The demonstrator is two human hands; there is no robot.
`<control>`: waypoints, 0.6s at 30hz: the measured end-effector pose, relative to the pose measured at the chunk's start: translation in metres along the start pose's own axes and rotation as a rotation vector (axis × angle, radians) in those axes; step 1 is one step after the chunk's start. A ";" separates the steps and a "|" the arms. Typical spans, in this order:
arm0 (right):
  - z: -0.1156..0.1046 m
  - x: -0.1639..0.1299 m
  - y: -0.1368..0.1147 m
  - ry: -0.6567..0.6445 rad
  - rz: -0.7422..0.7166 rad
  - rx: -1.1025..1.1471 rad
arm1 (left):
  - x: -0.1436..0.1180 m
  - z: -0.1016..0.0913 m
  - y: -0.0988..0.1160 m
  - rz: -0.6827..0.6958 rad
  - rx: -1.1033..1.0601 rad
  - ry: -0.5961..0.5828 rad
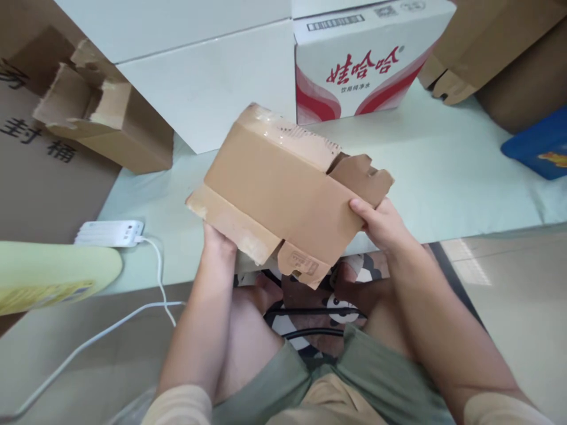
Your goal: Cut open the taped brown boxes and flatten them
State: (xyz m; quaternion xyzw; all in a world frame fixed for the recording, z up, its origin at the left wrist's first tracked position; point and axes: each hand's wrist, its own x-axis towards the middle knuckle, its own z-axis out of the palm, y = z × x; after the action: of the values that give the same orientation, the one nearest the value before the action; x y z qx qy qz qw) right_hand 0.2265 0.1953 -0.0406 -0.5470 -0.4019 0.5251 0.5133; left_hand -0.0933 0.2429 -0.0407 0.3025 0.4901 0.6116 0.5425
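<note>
A brown cardboard box (274,183), its flaps spread and its edges torn, is held up in front of me above the table's front edge. My right hand (383,221) grips its right end, thumb on the face toward me and the other fingers behind. At the lower left, my left hand (219,241) supports the box from beneath; most of its fingers are hidden behind the cardboard. Whitish, peeled patches show along the left and top flaps, and a small printed mark is on the bottom flap.
Behind stand white boxes, one with red lettering (349,77). An opened brown carton (124,127) stands at left, near a white power bank (110,234) with a cable and a pale yellow-green object (57,268). A blue item (540,144) lies on the table's (443,177) right side.
</note>
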 end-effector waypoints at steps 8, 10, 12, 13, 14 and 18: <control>0.018 -0.003 -0.006 0.131 -0.028 0.020 | -0.003 0.001 0.003 -0.025 -0.174 -0.041; 0.022 -0.009 -0.007 0.072 0.020 -0.002 | 0.006 -0.005 -0.003 -0.053 -0.190 -0.007; 0.027 -0.016 -0.010 -0.012 0.093 -0.012 | 0.012 -0.009 -0.006 -0.068 -0.236 0.013; 0.031 -0.020 -0.012 -0.047 0.131 -0.013 | 0.014 -0.009 -0.007 -0.079 -0.258 0.021; 0.034 -0.025 -0.014 -0.073 0.165 -0.015 | 0.015 -0.008 -0.007 -0.095 -0.273 0.031; 0.032 -0.047 -0.017 -0.007 0.162 -0.022 | 0.012 0.000 -0.003 -0.207 -0.234 0.076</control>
State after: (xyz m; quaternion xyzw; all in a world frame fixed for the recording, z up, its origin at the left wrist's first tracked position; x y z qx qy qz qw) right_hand 0.1905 0.1561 -0.0132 -0.5817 -0.3638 0.5623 0.4616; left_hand -0.0949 0.2539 -0.0451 0.1620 0.4641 0.6164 0.6152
